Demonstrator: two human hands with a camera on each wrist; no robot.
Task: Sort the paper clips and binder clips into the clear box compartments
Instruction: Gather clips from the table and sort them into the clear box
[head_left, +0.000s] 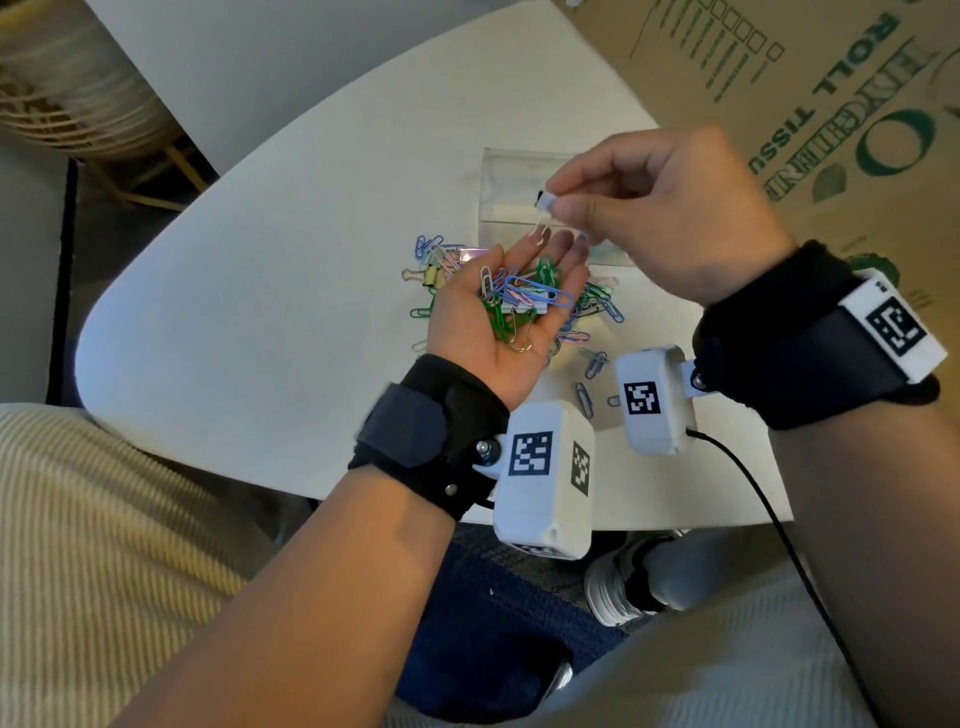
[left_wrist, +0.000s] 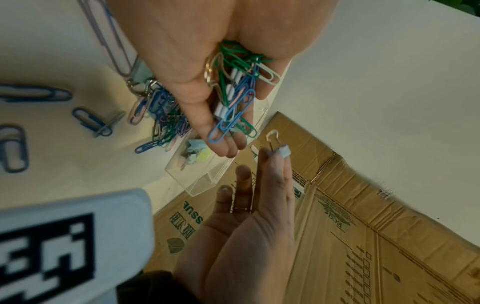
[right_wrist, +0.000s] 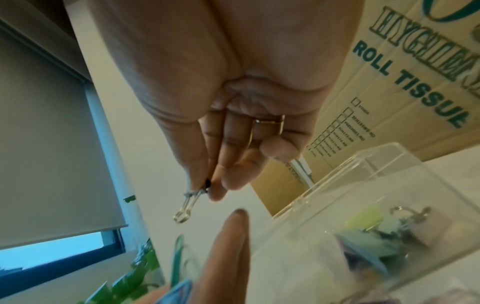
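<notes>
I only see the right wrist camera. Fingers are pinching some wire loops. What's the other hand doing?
Observer: The left hand is palm up, carrying a heap of paper clips, mostly green and blue.
Operator: Are there any more clips?
Observer: Yes, loose clips lie scattered on the white table below and beside that hand.
Operator: What are the wire loops part of?
Observer: A binder clip. Its body is white, and the right hand pinches it by that body.
</notes>
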